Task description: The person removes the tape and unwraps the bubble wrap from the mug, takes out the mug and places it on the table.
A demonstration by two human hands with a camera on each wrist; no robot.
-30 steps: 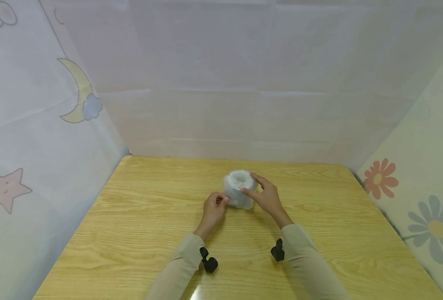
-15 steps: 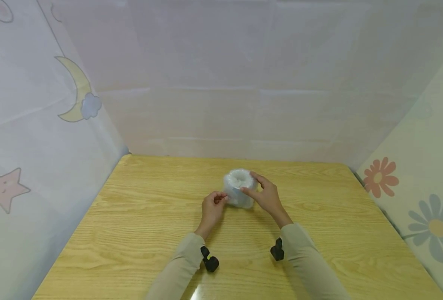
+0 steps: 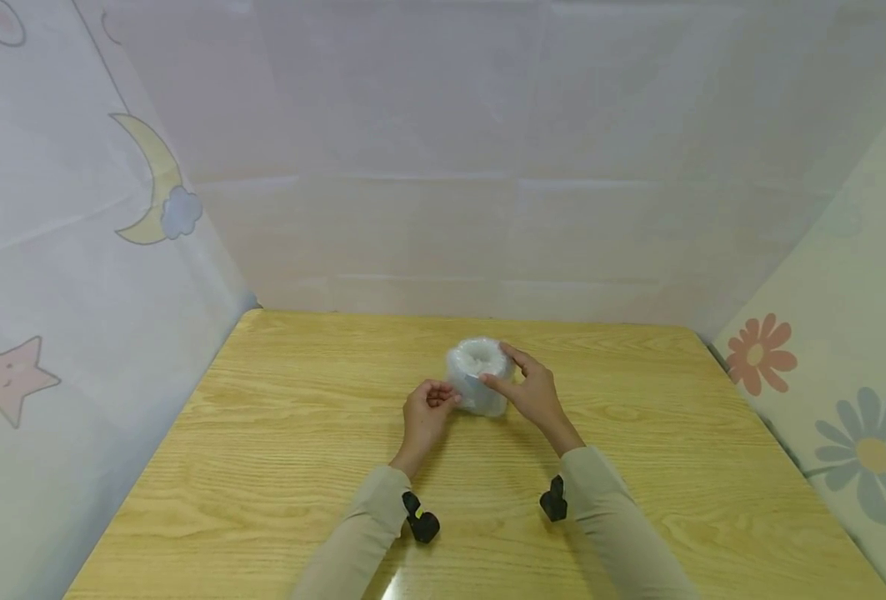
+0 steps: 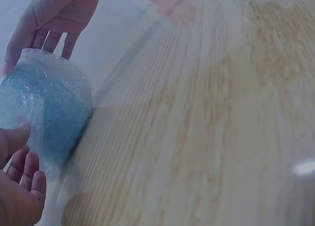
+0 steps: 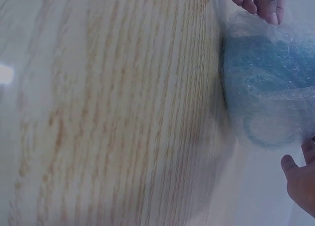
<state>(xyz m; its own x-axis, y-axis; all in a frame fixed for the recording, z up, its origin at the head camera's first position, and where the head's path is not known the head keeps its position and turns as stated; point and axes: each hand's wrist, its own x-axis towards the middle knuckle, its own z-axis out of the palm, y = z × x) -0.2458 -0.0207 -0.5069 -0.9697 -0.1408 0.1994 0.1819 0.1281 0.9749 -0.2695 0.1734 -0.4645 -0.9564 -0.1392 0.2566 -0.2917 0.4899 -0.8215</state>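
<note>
A squat round object wrapped in bubble wrap (image 3: pixel 480 383) stands on the table; a blue body shows through the clear layers in both wrist views, and its top has a hollow in the middle. My right hand (image 3: pixel 534 393) holds it from the right, thumb on the near side of the upper rim and fingers round the far side. At its lower left, my left hand (image 3: pixel 425 414) pinches the edge of the bubble wrap (image 4: pixel 37 113) between thumb and forefinger, the other fingers curled. The wrapped thing's exact kind is blurred by the wrap.
The wooden table (image 3: pixel 300 433) spreads widely around the hands. Pale sheets hang behind and at both sides, the left one printed with a moon (image 3: pixel 153 179) and a star, the right one with flowers (image 3: pixel 761 354). A black camera (image 3: pixel 422 521) sits at each cuff.
My left fingertips have shifted very slightly towards the wrapped object. The right hand and the object stay almost in place.
</note>
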